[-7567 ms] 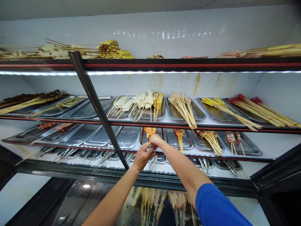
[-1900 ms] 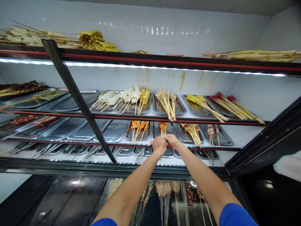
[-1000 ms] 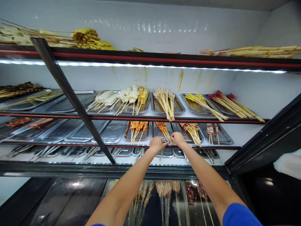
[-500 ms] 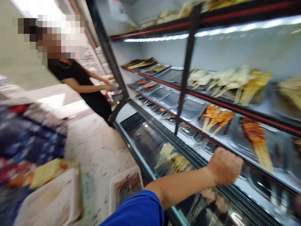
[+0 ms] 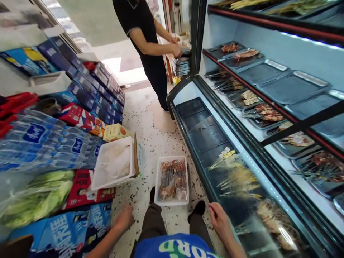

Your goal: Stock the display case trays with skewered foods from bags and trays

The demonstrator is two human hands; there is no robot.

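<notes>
On the floor between my feet sits a white plastic tub (image 5: 157, 186) holding bundles of meat skewers (image 5: 173, 177), some in clear plastic. My left hand (image 5: 125, 218) hangs to the left of the tub, beside stacked packs; its fingers are curled in, slightly blurred, with nothing visible in them. My right hand (image 5: 219, 218) is low at the right, close to the front edge of the glass display case (image 5: 193, 157). Its fingers are loosely folded and I see nothing in them; whether it touches the case I cannot tell. Neither hand touches the tub.
Skewers lie on trays (image 5: 292, 91) along the lit shelves. Stacked boxes (image 5: 88, 89), bottled water packs (image 5: 53, 139), bagged leafy greens (image 5: 37, 200) and another white tub (image 5: 131, 157) line the left. A person in black (image 5: 146, 46) stands ahead, hands at stacked trays (image 5: 182, 64).
My view has swung left and down to the floor. My right arm, earlier stretched toward the shelves with a closed fist, is now low by the case. My left hand has come into view.
</notes>
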